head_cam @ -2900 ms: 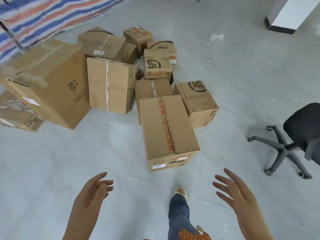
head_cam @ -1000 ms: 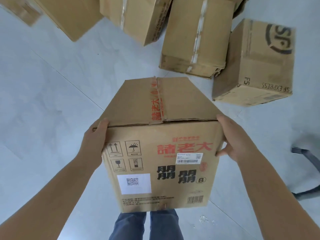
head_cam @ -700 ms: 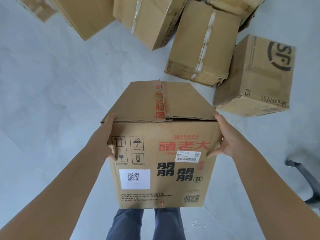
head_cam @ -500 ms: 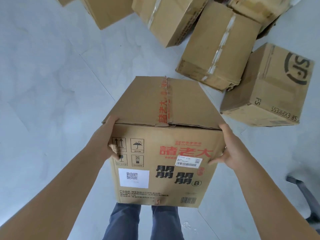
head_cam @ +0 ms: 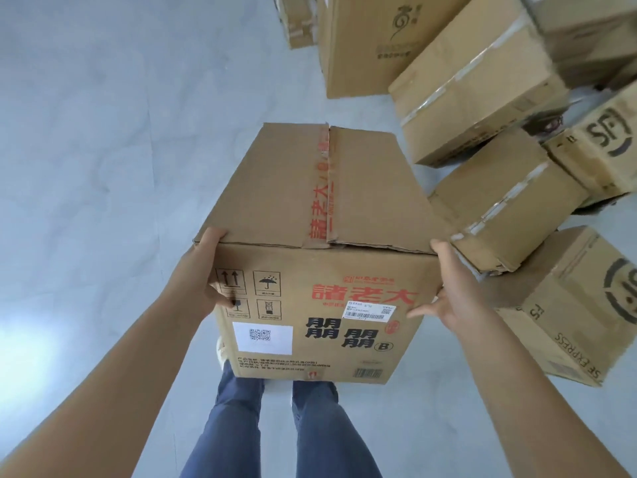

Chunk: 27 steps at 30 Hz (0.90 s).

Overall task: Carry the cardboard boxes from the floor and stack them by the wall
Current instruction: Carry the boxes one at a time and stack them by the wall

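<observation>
I hold a brown cardboard box (head_cam: pixel 320 257) with red tape and red and black print up off the floor in front of me. My left hand (head_cam: pixel 198 270) grips its near left corner, thumb on the front face. My right hand (head_cam: pixel 448 288) clasps the near right corner, thumb on the front, fingers hidden along the side. Several other cardboard boxes lie on the grey floor at upper right: a taped one (head_cam: pixel 479 81), a smaller taped one (head_cam: pixel 506 205) and an SF Express box (head_cam: pixel 579 305).
A tall box with a black logo (head_cam: pixel 375 39) stands at the top, with another small box (head_cam: pixel 298 20) to its left. Grey tiled floor (head_cam: pixel 103 150) stretches to the left. My legs in blue jeans (head_cam: pixel 275 426) are below the held box.
My open hands took hold of the red-taped box and raised it from the floor. Since half a second ago the view has swung left, so the pile has shifted to the right.
</observation>
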Motion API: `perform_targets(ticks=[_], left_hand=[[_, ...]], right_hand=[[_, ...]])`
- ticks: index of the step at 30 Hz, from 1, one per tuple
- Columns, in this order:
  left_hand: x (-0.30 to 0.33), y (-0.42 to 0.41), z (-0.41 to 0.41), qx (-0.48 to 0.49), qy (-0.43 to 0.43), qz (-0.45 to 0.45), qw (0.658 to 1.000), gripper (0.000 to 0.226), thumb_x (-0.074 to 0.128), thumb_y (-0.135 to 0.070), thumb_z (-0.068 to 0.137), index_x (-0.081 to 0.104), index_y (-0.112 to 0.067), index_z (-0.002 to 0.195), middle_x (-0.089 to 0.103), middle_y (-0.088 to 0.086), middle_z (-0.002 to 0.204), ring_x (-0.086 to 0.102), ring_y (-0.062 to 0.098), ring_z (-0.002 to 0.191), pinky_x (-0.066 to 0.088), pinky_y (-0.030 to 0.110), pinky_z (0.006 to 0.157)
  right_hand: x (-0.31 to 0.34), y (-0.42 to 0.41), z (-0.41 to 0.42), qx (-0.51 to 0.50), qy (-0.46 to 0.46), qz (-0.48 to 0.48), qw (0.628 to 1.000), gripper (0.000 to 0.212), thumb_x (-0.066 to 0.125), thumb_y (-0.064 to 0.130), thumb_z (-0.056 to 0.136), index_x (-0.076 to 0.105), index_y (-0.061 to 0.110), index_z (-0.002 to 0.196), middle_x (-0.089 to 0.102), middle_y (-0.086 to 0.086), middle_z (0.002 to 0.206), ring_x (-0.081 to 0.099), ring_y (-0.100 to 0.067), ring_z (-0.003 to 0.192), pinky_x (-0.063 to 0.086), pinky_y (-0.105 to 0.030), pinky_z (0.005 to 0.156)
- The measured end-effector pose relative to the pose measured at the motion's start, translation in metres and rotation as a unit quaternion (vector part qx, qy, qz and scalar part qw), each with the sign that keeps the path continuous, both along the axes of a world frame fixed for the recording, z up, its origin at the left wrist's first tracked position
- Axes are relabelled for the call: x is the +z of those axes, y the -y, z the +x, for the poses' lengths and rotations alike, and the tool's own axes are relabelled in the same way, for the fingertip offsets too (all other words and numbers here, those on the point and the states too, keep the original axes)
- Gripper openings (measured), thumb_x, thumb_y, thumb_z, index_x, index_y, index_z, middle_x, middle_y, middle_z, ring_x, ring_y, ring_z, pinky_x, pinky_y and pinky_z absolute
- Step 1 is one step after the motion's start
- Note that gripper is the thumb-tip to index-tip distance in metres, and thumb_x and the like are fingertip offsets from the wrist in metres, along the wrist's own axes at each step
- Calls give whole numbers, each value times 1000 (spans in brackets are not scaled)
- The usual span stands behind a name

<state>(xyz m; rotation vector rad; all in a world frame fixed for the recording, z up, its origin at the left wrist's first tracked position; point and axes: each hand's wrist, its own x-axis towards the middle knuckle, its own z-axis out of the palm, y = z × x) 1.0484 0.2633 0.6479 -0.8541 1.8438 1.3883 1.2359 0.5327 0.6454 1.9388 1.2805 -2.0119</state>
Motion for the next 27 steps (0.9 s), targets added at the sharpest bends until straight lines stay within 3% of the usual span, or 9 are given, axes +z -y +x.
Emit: perform_targets(ticks=[3,6,9,14,18,23,27], left_hand=[[28,55,6,68,-7,20,997,28,65,-46,75,58,-29,96,48,-8,101,44,26,102,53,61,68],[44,117,17,132,-19,49,990,22,64,-46,76,57,-30,90,48,-6,100,45,18,90,55,53,58],[54,188,28,200,-33,68,977,20,64,-45,76,58,-29,87,46,-3,98,45,18,87,54,50,54],[72,326,48,321,-42,96,941,32,68,-48,69,57,-26,90,50,3,101,49,27,93,53,62,59],[93,446,65,408,-70,95,905,28,64,-48,74,56,-27,90,49,3,99,50,26,89,53,60,59],[121,575,94,510,-111,78,850,28,62,-46,81,55,-25,99,50,1,100,50,26,90,48,68,71],[142,652,116,579,-146,57,800,20,59,-44,84,53,-27,92,53,3,99,53,28,89,46,70,75]], right_hand=[[31,26,-38,87,-17,25,996,36,59,58,74,59,36,103,55,3,123,51,-20,103,52,-68,64],[58,65,-81,171,-35,40,984,32,61,60,70,58,39,94,51,3,131,46,-25,120,51,-69,65],[78,122,-125,250,-49,56,965,44,60,56,73,56,36,111,44,2,139,39,-30,132,45,-75,66],[101,262,-188,370,-58,77,924,47,56,53,81,54,32,123,46,-2,139,40,-33,130,45,-76,68],[115,396,-227,461,-79,75,881,53,53,53,84,52,28,130,47,-5,138,42,-36,128,48,-74,71],[132,558,-261,563,-127,67,814,43,48,52,88,57,27,122,54,-6,129,49,-32,118,52,-67,69],[145,669,-281,629,-154,42,761,40,48,51,89,60,26,118,58,-7,124,53,-32,114,53,-67,67]])
